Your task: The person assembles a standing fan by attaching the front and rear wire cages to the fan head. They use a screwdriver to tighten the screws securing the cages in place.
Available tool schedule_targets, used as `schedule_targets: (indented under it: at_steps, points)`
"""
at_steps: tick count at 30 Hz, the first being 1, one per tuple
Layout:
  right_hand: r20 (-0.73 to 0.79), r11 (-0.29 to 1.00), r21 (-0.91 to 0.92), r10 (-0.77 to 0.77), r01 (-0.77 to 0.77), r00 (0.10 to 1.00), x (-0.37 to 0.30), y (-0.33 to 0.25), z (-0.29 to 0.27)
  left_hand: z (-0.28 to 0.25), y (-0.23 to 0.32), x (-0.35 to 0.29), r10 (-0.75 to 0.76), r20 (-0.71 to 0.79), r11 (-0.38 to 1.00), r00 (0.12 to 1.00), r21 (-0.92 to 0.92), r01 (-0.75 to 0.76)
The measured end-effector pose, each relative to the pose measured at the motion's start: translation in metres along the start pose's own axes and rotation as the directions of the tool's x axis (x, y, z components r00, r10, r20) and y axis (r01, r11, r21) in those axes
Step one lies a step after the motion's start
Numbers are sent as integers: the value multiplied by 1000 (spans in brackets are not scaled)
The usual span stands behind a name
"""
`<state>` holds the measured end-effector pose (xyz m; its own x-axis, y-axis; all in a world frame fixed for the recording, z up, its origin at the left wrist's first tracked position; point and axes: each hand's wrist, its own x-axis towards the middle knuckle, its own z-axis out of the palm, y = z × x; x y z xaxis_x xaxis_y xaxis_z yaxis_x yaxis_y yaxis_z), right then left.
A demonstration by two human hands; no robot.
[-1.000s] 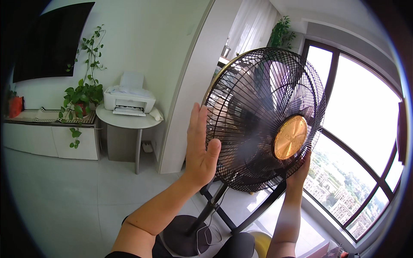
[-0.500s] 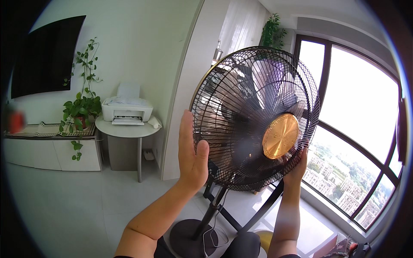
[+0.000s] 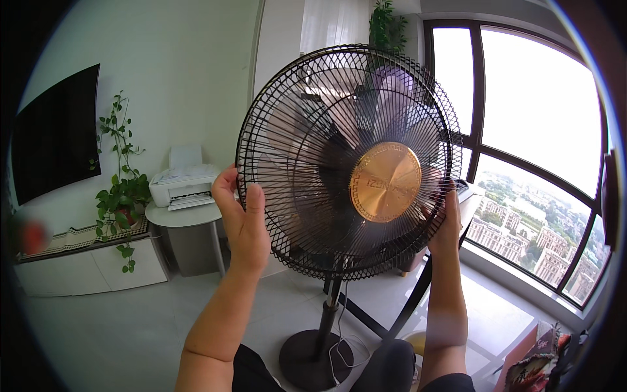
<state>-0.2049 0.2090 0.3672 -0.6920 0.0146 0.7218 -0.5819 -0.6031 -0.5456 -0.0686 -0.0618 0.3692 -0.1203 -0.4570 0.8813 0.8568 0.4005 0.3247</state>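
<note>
the tall window [image 3: 542, 111] fills the far right; nearer, in the middle, stands the black fan [image 3: 353, 163], its caged head raised between both hands and its front toward the wearer. below, the pole [image 3: 331, 297] runs down to a round base [image 3: 302, 359] on the floor. the left hand [image 3: 248, 228] has its grip around the cage's left edge, thumb in front, fingers behind; the right hand [image 3: 446, 225] closes on the right edge, fingers partly seen through the wires. how hard either presses, i cannot tell. the step looks like steadying or aiming the head; the next move calls for even force from both sides. smallest, the gold disc [image 3: 386, 182] sits at the cage's centre.
</note>
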Motion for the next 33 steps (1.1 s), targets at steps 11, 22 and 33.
schedule_targets:
  at_steps: [11, 22, 33]
  points:
    - [-63, 972, -134, -204, 194, 977, -3, 13, -4, 4, 4, -6, 70, -32, 995, 997, -70, -72]
    - [-116, 978, -134, -178, 162, 977, 1, 16, 3, 2, 24, 16, -74, 98, 996, 993, -35, 77]
    - [15, 934, -201, -300, 296, 954, -3, 3, -4, 1, 28, 6, -5, 150, 992, 989, -123, 23]
